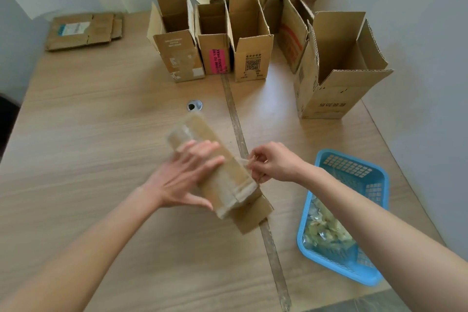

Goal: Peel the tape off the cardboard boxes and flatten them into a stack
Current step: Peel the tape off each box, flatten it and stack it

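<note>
A small taped cardboard box lies on its side in the middle of the wooden table, one flap open at its near end. My left hand presses flat on the box's top, fingers spread. At the box's right edge, my right hand pinches a strip of clear tape that is partly lifted off the box. A flattened box stack lies at the far left corner of the table.
Several open upright boxes stand in a row at the back, and a larger open box stands at the right. A blue plastic basket with crumpled tape sits near right. A cable hole and a table seam are in the tabletop.
</note>
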`<state>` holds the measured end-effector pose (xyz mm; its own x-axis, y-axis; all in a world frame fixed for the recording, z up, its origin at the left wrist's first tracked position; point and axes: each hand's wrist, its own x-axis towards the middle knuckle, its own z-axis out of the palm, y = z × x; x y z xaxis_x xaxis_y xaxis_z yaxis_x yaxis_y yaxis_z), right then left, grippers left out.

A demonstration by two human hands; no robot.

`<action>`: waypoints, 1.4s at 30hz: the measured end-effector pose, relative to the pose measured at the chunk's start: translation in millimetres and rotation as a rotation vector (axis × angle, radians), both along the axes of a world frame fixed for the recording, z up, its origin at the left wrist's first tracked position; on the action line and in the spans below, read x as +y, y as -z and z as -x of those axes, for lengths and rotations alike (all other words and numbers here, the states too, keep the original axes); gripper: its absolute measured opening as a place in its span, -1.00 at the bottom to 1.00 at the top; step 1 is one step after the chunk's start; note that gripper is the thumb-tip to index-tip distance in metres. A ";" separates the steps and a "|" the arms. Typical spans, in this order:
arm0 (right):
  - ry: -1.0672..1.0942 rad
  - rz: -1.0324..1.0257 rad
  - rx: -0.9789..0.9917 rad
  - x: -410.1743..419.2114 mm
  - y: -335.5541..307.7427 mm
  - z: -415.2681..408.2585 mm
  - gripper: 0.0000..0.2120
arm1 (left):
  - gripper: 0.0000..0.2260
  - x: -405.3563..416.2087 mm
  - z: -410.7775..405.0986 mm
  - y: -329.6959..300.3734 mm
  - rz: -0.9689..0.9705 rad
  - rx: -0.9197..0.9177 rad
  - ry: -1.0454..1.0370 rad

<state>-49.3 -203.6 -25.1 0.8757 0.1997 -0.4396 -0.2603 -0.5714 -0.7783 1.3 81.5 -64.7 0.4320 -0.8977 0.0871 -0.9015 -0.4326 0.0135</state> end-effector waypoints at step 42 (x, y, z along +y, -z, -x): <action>-0.128 0.184 -0.383 -1.7 0.8 25.4 -0.85 | -0.11 12.2 22.4 4.5 0.108 0.416 -0.267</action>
<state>-74.7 -205.3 -25.9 0.9556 0.2662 -0.1265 0.1091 -0.7183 -0.6871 -21.1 93.7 -69.1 0.6634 -0.7462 -0.0550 -0.6683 -0.6239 0.4052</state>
